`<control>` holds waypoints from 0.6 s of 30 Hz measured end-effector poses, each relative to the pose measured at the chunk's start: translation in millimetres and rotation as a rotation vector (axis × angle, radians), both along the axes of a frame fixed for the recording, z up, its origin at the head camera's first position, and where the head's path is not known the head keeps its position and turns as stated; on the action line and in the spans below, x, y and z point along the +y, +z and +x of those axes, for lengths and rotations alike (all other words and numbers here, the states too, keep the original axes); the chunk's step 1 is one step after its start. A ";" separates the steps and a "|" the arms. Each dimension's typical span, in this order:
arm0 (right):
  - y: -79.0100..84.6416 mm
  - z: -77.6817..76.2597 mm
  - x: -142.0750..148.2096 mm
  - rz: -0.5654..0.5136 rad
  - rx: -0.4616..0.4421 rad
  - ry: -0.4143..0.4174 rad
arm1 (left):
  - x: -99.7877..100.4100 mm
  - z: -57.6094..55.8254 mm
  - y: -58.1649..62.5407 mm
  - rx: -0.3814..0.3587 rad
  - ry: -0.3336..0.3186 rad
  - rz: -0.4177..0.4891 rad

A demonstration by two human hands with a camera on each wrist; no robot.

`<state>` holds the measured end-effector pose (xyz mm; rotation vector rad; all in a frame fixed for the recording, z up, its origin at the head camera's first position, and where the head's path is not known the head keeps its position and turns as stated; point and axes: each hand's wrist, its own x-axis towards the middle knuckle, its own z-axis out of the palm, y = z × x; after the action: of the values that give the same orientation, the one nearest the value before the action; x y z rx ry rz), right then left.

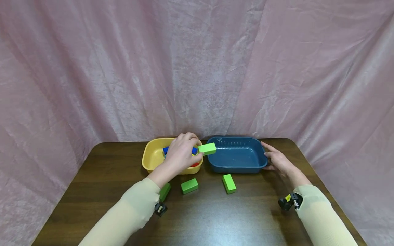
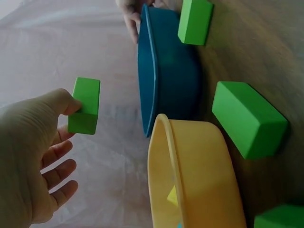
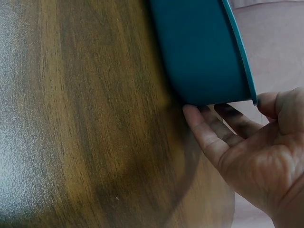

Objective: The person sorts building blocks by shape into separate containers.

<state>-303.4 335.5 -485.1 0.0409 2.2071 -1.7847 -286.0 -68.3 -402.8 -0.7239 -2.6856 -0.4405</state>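
Note:
My left hand (image 1: pixel 179 153) pinches a green block (image 1: pixel 207 148) between thumb and fingertips. That block hangs above the gap where the yellow bin (image 1: pixel 148 158) and the blue bin (image 1: pixel 237 169) stand side by side. In the left wrist view the other fingers of this hand are loosely bent, away from the block (image 2: pixel 85 107). My right hand (image 1: pixel 278 163) is at the blue bin's right end. Its fingers (image 3: pixel 207 135) rest against the outside of the end wall, with the thumb near the rim. Nothing is visible inside the blue bin.
Three more green blocks lie on the brown table: one (image 1: pixel 229 183) before the blue bin, another (image 1: pixel 189 186) before the yellow bin, the third (image 1: pixel 165 192) partly behind my left sleeve. Blue and red pieces show in the yellow bin. A pink curtain (image 1: pixel 197 68) hangs behind.

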 end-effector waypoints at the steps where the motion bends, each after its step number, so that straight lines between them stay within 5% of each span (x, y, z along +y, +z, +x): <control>1: 0.1 -0.5 -0.2 0.000 0.000 -0.003 | 3.1 -3.2 -0.6 -0.008 0.005 -0.004; 9: -0.5 -0.6 -1.4 0.000 0.007 -0.001 | 23.4 -23.3 -12.9 -0.091 0.048 -0.056; 18: -1.8 -0.8 -0.3 -0.006 0.017 0.002 | 45.1 -31.6 -27.6 -0.111 0.047 -0.127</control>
<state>-304.2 335.2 -486.9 0.0219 2.2123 -1.7975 -317.6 -23.2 -430.4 -0.6875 -2.8498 -0.3094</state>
